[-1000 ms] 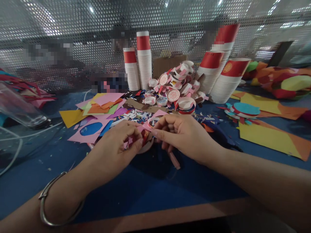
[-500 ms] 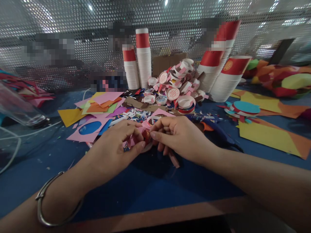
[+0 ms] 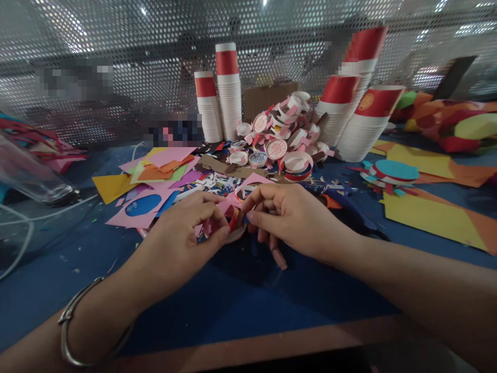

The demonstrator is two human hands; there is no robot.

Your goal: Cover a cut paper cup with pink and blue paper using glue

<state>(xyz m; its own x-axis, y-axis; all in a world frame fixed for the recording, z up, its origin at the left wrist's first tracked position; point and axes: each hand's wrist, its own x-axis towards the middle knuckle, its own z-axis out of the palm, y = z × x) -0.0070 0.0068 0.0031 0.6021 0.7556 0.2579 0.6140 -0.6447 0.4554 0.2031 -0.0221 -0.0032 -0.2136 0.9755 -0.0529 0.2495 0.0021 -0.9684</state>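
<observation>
My left hand (image 3: 194, 223) is closed around a cut-down paper cup piece (image 3: 235, 219) with a red side, a whitish rim and pink paper on it. The fingers cover much of this piece. Just to its right, my right hand (image 3: 285, 217) has thumb and forefinger close together by the cup's edge. From under its curled fingers pokes a narrow pinkish-brown paper strip (image 3: 278, 258). Behind the hands lie a pink paper scrap (image 3: 256, 179) and a heap of cut cup bottoms (image 3: 276, 149) with pink tabs.
Stacked paper cups (image 3: 229, 98) stand at the back, with more cup stacks (image 3: 355, 137) to the right. Coloured paper sheets (image 3: 134, 207) lie left, yellow sheets (image 3: 430, 217) right. A turquoise-topped paper turtle (image 3: 396, 171) and a dark blue tool (image 3: 355, 210) sit right. A clear container (image 3: 34, 166) is left.
My right hand has shifted slightly right, away from the cup piece, so more of its red side and pale rim shows. My left hand stays nearly in place.
</observation>
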